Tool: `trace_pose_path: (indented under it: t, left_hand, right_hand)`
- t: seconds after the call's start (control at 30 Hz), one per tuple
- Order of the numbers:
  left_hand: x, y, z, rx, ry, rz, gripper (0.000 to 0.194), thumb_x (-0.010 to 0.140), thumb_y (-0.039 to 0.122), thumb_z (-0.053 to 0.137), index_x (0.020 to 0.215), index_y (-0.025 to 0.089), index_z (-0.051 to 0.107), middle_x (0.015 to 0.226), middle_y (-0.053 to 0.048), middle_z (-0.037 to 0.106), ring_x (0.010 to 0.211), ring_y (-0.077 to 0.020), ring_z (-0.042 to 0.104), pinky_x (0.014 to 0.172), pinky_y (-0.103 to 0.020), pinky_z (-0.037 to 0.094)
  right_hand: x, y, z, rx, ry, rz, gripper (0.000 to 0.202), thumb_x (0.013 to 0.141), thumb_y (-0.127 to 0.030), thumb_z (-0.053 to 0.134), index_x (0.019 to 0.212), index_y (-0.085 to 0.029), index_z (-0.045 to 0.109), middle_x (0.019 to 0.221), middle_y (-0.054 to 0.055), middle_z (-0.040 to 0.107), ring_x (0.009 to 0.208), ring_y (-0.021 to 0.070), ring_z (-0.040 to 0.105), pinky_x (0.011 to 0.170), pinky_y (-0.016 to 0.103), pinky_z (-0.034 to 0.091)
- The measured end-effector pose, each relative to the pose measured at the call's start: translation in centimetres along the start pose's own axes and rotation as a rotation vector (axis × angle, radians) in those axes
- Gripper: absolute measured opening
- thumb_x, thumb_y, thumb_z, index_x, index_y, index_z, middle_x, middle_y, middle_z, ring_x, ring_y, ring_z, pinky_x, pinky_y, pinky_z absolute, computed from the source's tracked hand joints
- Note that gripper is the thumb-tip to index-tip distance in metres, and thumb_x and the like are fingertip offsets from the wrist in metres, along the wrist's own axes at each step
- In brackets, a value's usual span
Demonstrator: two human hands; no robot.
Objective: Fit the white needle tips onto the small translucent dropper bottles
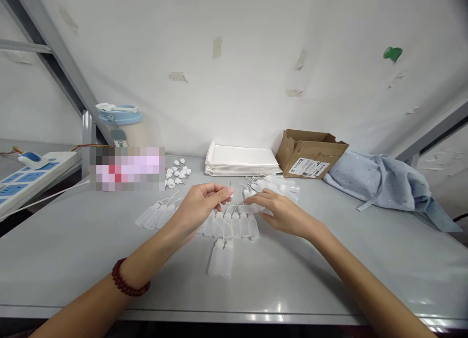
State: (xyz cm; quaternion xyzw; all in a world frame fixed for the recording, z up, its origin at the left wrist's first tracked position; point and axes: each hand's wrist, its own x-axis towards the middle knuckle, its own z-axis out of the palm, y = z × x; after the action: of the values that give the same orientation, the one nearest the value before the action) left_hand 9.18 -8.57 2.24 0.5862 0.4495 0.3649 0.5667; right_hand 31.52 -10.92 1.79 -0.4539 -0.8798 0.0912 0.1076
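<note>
My left hand (204,201) is closed in a pinch on a small white cap with a thin dark tip, above the row of bottles. To its right, my right hand (276,208) reaches down with bent fingers at a clear bottle (250,208) lying on its side; the fingertips touch it. Several translucent bottles with thin white tubes lie in a row (234,226) below the hands. Two more bottles (221,260) lie nearer the front edge, and others (155,216) lie left of my left wrist. A pile of similar bottles (280,183) sits behind my right hand.
Small white caps (178,173) lie at the back left. White trays (243,160) are stacked by the wall, beside an open cardboard box (312,155) and a blue cloth (383,182). A blue-lidded container (126,126) and a power strip (32,177) stand left.
</note>
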Motion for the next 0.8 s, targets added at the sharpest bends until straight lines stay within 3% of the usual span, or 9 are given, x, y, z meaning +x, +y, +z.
trace_pose_path:
  t: [0.27,0.5,0.8]
  left_hand:
    - [-0.2,0.2,0.1,0.012,0.024,-0.01,0.025,0.074,0.045,0.066,0.076,0.021,0.068,0.08,0.0,0.064,0.067,-0.0122,0.051,0.071,-0.028,0.041]
    - [-0.1,0.1,0.1,-0.011,0.039,-0.009,0.027,0.073,0.047,0.067,0.075,0.02,0.068,0.079,-0.001,0.064,0.068,-0.0125,0.051,0.069,-0.028,0.041]
    - [0.2,-0.2,0.2,-0.003,0.041,-0.007,0.028,0.073,0.047,0.067,0.076,0.019,0.067,0.079,-0.001,0.062,0.07,-0.0133,0.051,0.07,-0.028,0.04]
  right_hand:
    - [0.1,0.0,1.6,-0.088,0.061,-0.037,0.042,0.079,0.003,0.05,0.114,-0.02,0.058,0.091,0.006,0.066,0.087,0.0192,0.055,0.062,0.027,0.048]
    - [-0.2,0.2,2.2,-0.123,0.151,-0.119,0.041,0.078,0.007,0.042,0.103,-0.018,0.063,0.096,0.006,0.068,0.088,0.0172,0.057,0.066,0.026,0.049]
    - [-0.7,0.6,2.8,-0.23,0.448,-0.23,0.032,0.083,0.004,0.039,0.092,-0.017,0.062,0.1,0.006,0.071,0.08,0.0164,0.06,0.06,0.027,0.049]
